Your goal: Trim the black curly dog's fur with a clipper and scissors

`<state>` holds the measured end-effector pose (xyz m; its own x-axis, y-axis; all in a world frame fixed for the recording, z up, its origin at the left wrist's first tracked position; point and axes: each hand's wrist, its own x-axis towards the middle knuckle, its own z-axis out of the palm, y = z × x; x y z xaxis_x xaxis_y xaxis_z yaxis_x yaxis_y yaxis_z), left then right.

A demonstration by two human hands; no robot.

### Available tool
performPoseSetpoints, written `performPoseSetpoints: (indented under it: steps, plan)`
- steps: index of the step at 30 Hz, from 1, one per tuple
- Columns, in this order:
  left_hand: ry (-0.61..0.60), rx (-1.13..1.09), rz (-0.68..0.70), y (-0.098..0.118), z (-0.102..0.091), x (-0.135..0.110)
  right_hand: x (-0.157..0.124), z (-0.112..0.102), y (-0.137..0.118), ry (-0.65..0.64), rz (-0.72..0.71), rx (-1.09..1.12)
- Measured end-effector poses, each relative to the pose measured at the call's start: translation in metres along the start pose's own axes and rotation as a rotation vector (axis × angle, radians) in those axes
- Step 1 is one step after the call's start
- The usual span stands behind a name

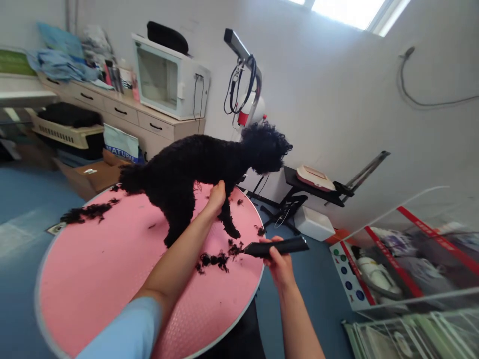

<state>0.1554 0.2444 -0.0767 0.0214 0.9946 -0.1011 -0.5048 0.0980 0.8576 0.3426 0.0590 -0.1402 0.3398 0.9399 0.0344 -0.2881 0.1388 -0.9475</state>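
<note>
Light-blue sleeve [127, 326] fills the bottom of the frame closest to me, and from it the bare left forearm runs up toward the centre. At its end I see the left hand [216, 198] against the front leg of a black dog [194, 159], just below the chest; the fingers are mostly hidden, so I cannot tell whether they close around the leg. The right hand [280, 267], right of the lower centre, grips a dark clipper [279, 248] with its fingers wrapped around the body, and I read the tapered end as pointing left, apart from the dog. The dog stands at the centre of the frame on a round pink table [112, 274], its head toward the right, its curls longer on the head than along the back. Loose black hair [215, 262] lies in tufts on the tabletop near the clipper's tip, and a larger clump [90, 212] sits at the table's left edge. Behind the dog, at upper centre, I have a metal arm [258, 80] hung with dark loops. A white cabinet [157, 75] with a glass door stands on the drawers [123, 110] at upper left, a black case [167, 37] on top. Below them, a cardboard box [88, 177] sits on the blue floor at left. On my right, a clear-sided case [426, 234] with red stripes stands above wire racks [415, 334] in the lower corner.
</note>
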Motion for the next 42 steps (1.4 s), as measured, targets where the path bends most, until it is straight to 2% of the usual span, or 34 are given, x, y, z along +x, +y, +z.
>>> performPoseSetpoints:
  steps: [3,6,8,11,14,17,21,24,27,29,31,34,36,38,39,42]
  plan:
    - [-0.024,0.023,-0.024,-0.004,-0.001,-0.016,0.029,0.023,-0.014,0.076,-0.032,0.113]
    - [-0.013,0.023,-0.033,-0.013,-0.013,-0.037,0.057,0.060,-0.018,-0.033,-0.001,0.169]
    - [0.017,0.005,-0.043,-0.016,-0.025,-0.050,0.062,0.083,-0.009,-0.133,0.055,0.193]
    - [0.059,-0.059,-0.027,-0.015,-0.041,-0.066,0.043,0.104,0.020,-0.304,0.187,0.225]
    - [0.027,-0.167,0.039,-0.012,-0.051,-0.080,0.019,0.108,0.050,-0.393,0.301,0.285]
    - [-0.040,-0.239,0.037,-0.012,-0.055,-0.091,0.019,0.106,0.063,-0.334,0.343,0.379]
    - [0.008,-0.228,-0.030,-0.010,-0.052,-0.101,0.023,0.112,0.068,-0.267,0.387,0.452]
    - [0.015,-0.195,-0.008,-0.005,-0.047,-0.102,-0.001,0.124,0.084,-0.284,0.465,0.426]
    - [-0.051,-0.158,0.055,0.001,-0.046,-0.099,-0.023,0.128,0.105,-0.244,0.530,0.392]
    - [-0.098,-0.088,0.062,0.004,-0.050,-0.096,-0.017,0.115,0.108,-0.166,0.548,0.370]
    - [-0.109,0.023,0.073,0.010,-0.060,-0.093,0.006,0.083,0.096,-0.031,0.528,0.348]
    - [-0.111,0.249,0.091,0.021,-0.087,-0.089,0.047,0.007,0.052,0.239,0.413,0.334]
    - [-0.147,0.384,0.062,0.027,-0.110,-0.088,0.061,-0.045,0.018,0.363,0.338,0.334]
    - [-0.185,0.448,0.007,0.032,-0.132,-0.090,0.058,-0.085,-0.008,0.402,0.300,0.335]
    - [-0.187,0.466,-0.011,0.034,-0.141,-0.092,0.051,-0.098,-0.015,0.393,0.298,0.336]
    - [-0.201,0.548,0.008,0.037,-0.165,-0.102,0.025,-0.111,-0.015,0.313,0.327,0.342]
